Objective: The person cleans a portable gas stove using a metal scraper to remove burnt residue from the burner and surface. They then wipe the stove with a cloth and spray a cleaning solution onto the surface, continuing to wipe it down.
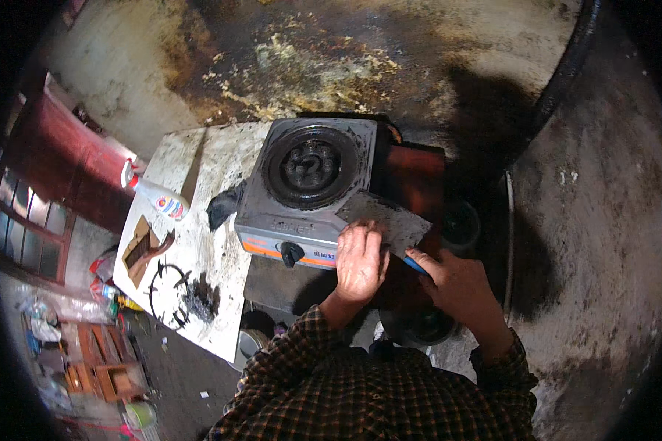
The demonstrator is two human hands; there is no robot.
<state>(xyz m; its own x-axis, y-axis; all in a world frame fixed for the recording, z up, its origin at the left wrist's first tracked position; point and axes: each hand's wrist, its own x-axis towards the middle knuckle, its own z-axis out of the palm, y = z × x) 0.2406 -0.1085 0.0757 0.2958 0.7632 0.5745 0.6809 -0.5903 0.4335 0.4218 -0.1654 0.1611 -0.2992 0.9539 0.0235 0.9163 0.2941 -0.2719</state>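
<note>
A single-burner gas stove (254, 220), grey and grimy with an orange stripe and a black knob (292, 254), sits before me. Its round black burner (311, 164) has no pot stand on it. My right hand (460, 286) grips the blue handle (415, 265) of a broad-bladed metal tool (397, 219), possibly a cleaver or scraper. The dirty blade lies flat over the stove's near right corner. My left hand (358, 267) has its fingers bent over the blade's left part, at the stove's front edge; the thumb is partly hidden.
On the stained white tabletop (165, 154) lie a spray bottle (157, 195), a dark cloth (225, 206), torn cardboard (140, 251), a black pot stand (168, 295) and a heap of black scrapings (203, 299). A bucket (248, 346) stands below. The greasy wall (320, 71) rises behind the stove.
</note>
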